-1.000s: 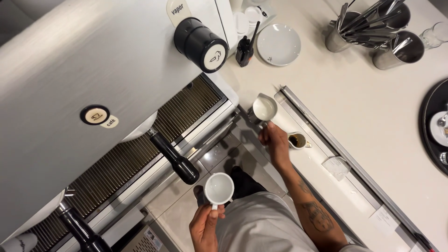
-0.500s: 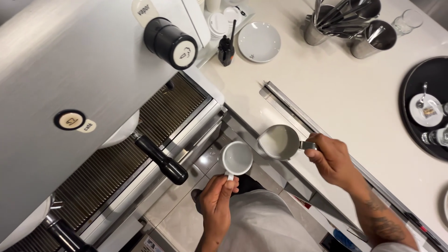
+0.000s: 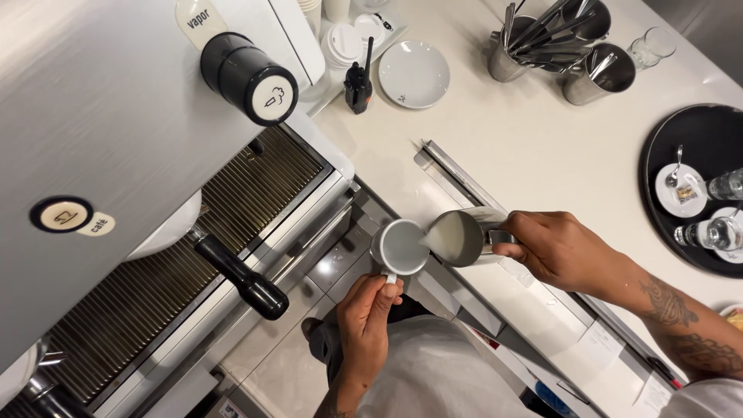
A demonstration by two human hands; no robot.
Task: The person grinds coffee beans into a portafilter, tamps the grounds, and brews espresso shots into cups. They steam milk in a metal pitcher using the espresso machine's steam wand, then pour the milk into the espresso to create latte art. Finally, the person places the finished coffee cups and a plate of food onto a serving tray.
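The left hand [image 3: 370,313] is closed on the handle of a white cup [image 3: 400,248], and the right hand [image 3: 561,248] is closed on the handle of a steel jug [image 3: 462,236] w/ milk. Both are held over the gap between the coffee machine [image 3: 139,139] and the counter [image 3: 534,147]. To pour well, I'd keep the cup steady and tip slow; the jug lies on its side, long way left-right, spout touching the cup rim.

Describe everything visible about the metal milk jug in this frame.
The metal milk jug is a small, shiny steel pitcher holding pale milk. It is tilted, its spout against the rim of the white cup. The right hand grips its handle; the left hand holds the cup. The jug is held in the air at the counter's edge.
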